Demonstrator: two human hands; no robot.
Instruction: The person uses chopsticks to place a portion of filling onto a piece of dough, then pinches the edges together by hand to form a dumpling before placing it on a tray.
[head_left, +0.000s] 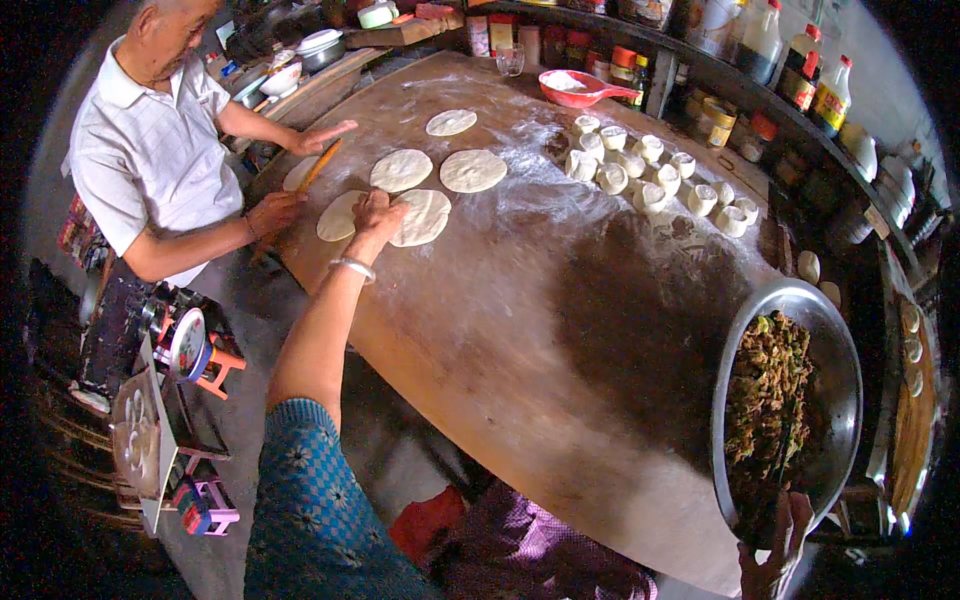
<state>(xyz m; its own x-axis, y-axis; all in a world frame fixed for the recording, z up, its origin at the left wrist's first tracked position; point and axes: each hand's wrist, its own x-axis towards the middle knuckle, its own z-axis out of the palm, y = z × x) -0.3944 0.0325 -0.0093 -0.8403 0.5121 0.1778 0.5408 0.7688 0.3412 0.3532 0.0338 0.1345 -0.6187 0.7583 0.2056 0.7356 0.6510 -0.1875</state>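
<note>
My left hand (377, 219) reaches over a group of flat dough rounds on the wooden table, its fingers curled down at the edge of one dough round (422, 219). Whether it pinches the dough is hidden by the hand. Close around it lie another round (401, 171) and a partly covered one (339, 217). At the lower right, my right hand (780, 536) is at the near rim of a metal bowl (844, 382). It holds dark chopsticks (786, 448) that dip into a chopped brown and green filling (769, 386).
Across the floured table (480, 315), a person (150, 142) holds a rolling pin (321, 163) over dough. Several cut dough pieces (649, 197) stand near the back right. A red scoop of flour (577, 88) and a glass (510, 60) sit behind. Bottles (831, 97) line a shelf.
</note>
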